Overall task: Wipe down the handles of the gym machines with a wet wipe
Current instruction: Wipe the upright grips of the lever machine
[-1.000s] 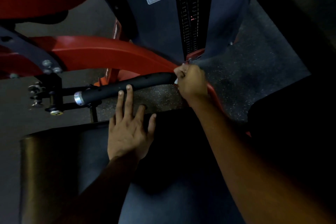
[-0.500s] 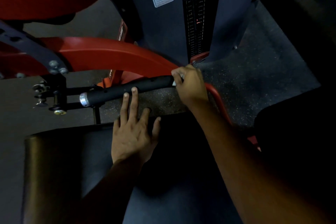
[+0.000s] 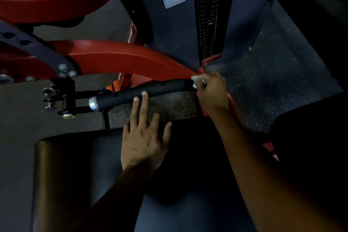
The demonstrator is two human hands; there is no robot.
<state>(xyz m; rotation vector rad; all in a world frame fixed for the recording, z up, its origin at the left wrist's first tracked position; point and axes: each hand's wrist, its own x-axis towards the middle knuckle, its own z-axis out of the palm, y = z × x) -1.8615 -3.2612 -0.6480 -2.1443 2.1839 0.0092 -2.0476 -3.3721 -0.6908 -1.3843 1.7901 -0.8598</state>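
Observation:
A black padded handle (image 3: 143, 93) with a silver collar at its left end runs across the middle of the head view. My right hand (image 3: 211, 91) grips the handle's right end, with a white wet wipe (image 3: 196, 81) bunched under its fingers; only a bit of the wipe shows. My left hand (image 3: 144, 137) lies flat with fingers spread on the front edge of the black seat pad (image 3: 79, 165), its index and middle fingertips touching the handle's lower side.
A red machine arm (image 3: 116, 58) curves behind the handle. A dark weight-stack tower (image 3: 190, 24) with a white label stands at the back. Black brackets and bolts (image 3: 60, 98) sit at the handle's left end. Speckled rubber floor (image 3: 273, 81) lies to the right.
My right hand has shifted slightly along the right end of the handle with the wipe, and more of the wipe shows. My left hand has stayed in place.

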